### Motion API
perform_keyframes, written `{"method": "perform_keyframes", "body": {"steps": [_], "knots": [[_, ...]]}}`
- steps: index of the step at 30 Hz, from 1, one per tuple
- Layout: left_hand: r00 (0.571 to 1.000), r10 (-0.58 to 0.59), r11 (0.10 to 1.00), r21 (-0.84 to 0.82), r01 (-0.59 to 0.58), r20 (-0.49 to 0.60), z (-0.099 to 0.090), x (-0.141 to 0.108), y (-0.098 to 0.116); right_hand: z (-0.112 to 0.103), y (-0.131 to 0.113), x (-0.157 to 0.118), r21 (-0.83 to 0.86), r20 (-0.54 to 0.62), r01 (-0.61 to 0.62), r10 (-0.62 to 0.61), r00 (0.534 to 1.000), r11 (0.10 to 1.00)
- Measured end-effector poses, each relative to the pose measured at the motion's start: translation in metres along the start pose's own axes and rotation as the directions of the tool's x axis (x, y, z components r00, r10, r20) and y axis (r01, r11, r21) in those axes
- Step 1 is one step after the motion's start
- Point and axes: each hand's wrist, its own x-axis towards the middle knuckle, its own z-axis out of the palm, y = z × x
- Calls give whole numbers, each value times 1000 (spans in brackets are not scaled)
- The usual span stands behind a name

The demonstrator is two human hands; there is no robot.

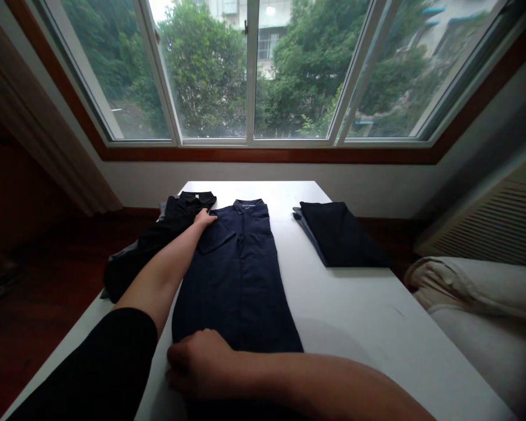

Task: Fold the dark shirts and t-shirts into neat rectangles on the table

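Note:
A navy buttoned shirt point(258, 280) lies flat on the white table point(333, 310), its collar toward the window and its right side edge straight. My left hand point(205, 218) reaches far forward and pinches the shirt near its upper left shoulder. Close to me, my right hand point(200, 359) is closed at the lower left edge of the shirt, its forearm crossing the near end of the cloth. The fingertips of my right hand are dark and partly hidden, but they grip the shirt's edge.
Dark clothes point(158, 240) are piled along the table's left edge, partly behind my left arm. Folded dark garments point(346, 237) lie on the right. A beige padded seat point(486, 292) stands right of the table. A wide window point(249, 76) is beyond the far edge.

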Motion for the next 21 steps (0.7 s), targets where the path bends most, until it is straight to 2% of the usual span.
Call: {"method": "perform_keyframes", "body": {"steps": [3, 6, 9, 12, 14, 17, 21], "knots": [[997, -68, 997, -26, 67, -32, 1, 0, -1, 5, 5, -12, 22, -10, -59, 59, 998, 998], [994, -86, 994, -70, 81, -62, -1, 0, 5, 8, 2, -26, 102, -32, -91, 95, 995, 991], [994, -76, 991, -115, 67, -74, -1, 4, 19, 3, -6, -44, 214, -63, -84, 99, 993, 973], [997, -62, 987, -153, 54, -45, 9, 11, 37, -3, -11, -62, 372, -43, -92, 116, 992, 924], [998, -56, 985, -167, 53, -13, 19, 16, 48, -3, -12, -72, 493, 1, -145, 166, 986, 858], [999, -43, 986, -161, 46, 22, 35, 20, 60, 6, -13, -82, 659, 105, -262, 258, 960, 706], [999, 22, 993, -113, -19, 34, 55, 14, 64, 17, -11, -85, 772, 231, -383, 338, 912, 507]]}}
